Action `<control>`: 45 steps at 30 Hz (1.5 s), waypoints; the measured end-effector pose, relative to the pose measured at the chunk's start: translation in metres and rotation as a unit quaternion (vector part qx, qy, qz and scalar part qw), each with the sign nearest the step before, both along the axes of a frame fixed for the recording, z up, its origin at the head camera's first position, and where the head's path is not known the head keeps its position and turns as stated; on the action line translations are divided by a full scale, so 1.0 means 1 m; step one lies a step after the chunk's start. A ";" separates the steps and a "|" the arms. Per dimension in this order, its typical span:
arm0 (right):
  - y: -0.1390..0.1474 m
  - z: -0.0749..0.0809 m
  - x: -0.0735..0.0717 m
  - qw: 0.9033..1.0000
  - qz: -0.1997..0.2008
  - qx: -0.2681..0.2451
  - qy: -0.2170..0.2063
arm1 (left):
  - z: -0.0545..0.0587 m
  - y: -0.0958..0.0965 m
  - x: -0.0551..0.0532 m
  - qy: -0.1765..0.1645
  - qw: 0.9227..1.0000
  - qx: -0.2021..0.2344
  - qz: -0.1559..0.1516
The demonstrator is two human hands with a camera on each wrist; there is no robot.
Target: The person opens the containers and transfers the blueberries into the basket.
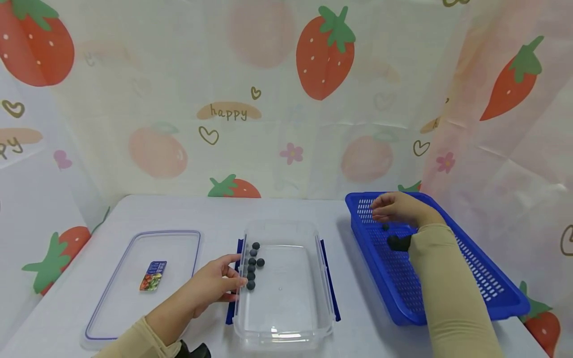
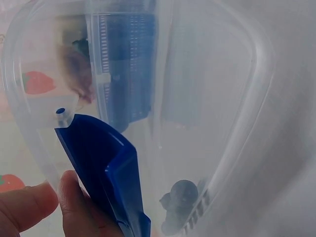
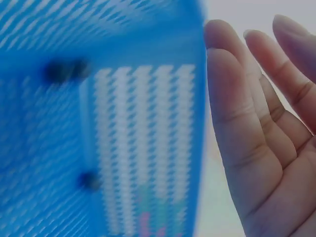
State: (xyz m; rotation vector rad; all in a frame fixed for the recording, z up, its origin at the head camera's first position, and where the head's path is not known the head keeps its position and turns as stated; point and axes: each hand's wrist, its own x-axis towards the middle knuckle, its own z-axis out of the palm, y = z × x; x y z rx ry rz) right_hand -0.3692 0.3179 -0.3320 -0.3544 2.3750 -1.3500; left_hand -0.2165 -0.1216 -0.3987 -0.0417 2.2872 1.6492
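The left hand (image 1: 219, 281) pinches the left rim of a clear plastic container (image 1: 286, 288), thumb on one side and fingers by the blue latch (image 2: 106, 168). Several small dark, blueberry-like balls (image 1: 251, 285) lie along the container's left side, with one slightly apart. Over the far end of a blue perforated basket (image 1: 474, 248) is the right hand (image 1: 400, 209). Its fingers (image 3: 224, 84) are relaxed and slightly bent beside the basket wall, with nothing between them. A few dark balls (image 3: 90, 180) show blurred inside the basket, near its end wall.
Left of the container, a clear lid (image 1: 121, 308) with a blue seal lies flat, a small colourful label (image 1: 153, 276) on it. A second blue latch (image 1: 330, 281) hangs out on the container's right side. Strawberry-print cloth (image 1: 277, 149) hangs behind the white table.
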 end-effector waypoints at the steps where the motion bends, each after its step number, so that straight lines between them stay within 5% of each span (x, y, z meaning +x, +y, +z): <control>1: -0.006 0.005 -0.001 1.000 0.007 0.001 0.007 | 0.000 0.000 0.000 -0.001 1.000 0.000 0.000; 7: -0.052 0.028 -0.004 0.999 0.035 0.021 0.028 | -0.001 0.000 -0.002 -0.002 1.000 0.000 0.006; 13: -0.108 0.031 -0.003 0.995 0.075 0.041 0.045 | -0.001 0.000 -0.002 -0.002 1.000 0.000 0.008; 20: -0.166 0.015 -0.006 0.989 0.144 0.029 0.012 | -0.001 -0.001 -0.002 -0.003 1.000 0.001 0.012; 31: -0.235 -0.022 0.002 0.979 0.191 0.062 -0.028 | -0.001 -0.001 -0.003 -0.006 1.000 -0.002 0.012; 45: -0.257 -0.059 0.007 0.973 0.204 0.090 -0.061 | -0.002 0.000 -0.003 -0.007 1.000 0.005 0.006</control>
